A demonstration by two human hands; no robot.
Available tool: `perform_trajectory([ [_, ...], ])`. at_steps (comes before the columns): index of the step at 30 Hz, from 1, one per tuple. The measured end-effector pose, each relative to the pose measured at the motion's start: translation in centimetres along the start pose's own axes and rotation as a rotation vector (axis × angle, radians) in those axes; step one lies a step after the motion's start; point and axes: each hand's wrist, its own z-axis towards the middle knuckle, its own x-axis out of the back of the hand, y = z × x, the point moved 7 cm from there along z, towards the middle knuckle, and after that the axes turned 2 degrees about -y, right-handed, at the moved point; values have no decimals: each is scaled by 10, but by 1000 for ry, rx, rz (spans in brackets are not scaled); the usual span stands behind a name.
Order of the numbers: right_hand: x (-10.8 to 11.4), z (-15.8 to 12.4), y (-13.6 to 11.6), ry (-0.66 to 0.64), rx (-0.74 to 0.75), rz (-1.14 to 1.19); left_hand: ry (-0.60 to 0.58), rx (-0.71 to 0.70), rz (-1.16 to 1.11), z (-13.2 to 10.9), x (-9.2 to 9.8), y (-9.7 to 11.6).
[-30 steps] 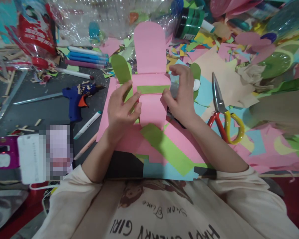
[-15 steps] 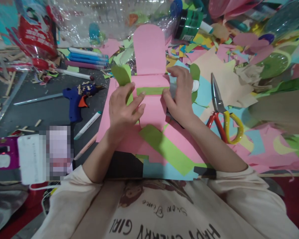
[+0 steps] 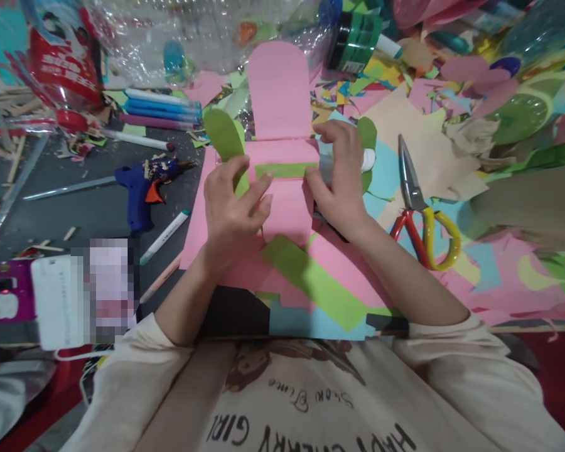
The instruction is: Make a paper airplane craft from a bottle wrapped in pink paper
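Note:
A narrow green paper strip [image 3: 287, 170] lies across a pink paper-wrapped body [image 3: 287, 210], with a tall round-topped pink flap [image 3: 280, 91] standing up behind it. My left hand [image 3: 233, 194] holds the strip's left end with its index fingertip, the other fingers curled by a green rounded paper piece [image 3: 223, 133]. At the right end, the thumb of my right hand [image 3: 339, 179] presses on the strip while its fingers bend over the body's side. A white cap [image 3: 368, 159] and another green piece [image 3: 367, 130] show beyond that hand. The body's underside is hidden.
On the left lie a blue glue gun [image 3: 144, 188], several markers [image 3: 162, 112] and a phone [image 3: 110, 282]. Scissors [image 3: 417, 207] with red and yellow handles rest at the right among paper scraps. A wide green strip [image 3: 315, 282] lies in front on pink paper.
The view has shifted slightly. Both hands keep the same hold on the green strip, and nothing else has visibly moved.

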Motion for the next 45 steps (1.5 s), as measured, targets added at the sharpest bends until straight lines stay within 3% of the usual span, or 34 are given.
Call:
perform_trajectory([
  [4,-3,-1,-1,10,-15,-12,111,-123,72,-1,8,14],
  [6,-5,-1,-1,4,-16,-15,79,-126,121,-1,3,16],
  [12,0,3,-1,-29,18,-7,-30,60,5,1,-8,-3],
  [18,3,2,-4,-4,10,-6,-21,-46,20,-2,-2,4],
  [22,-2,1,-3,15,-31,-23,-112,24,-13,-1,-7,4],
  [29,2,5,1,-19,-15,24,54,-174,51,-2,10,8],
  [33,3,4,-1,25,-11,-3,-22,-213,-10,-3,6,17],
  [38,1,4,-11,51,-48,-125,-132,-128,-53,-3,-5,22],
  [45,3,6,-10,-51,-25,-39,-16,-144,-48,-3,0,16],
])
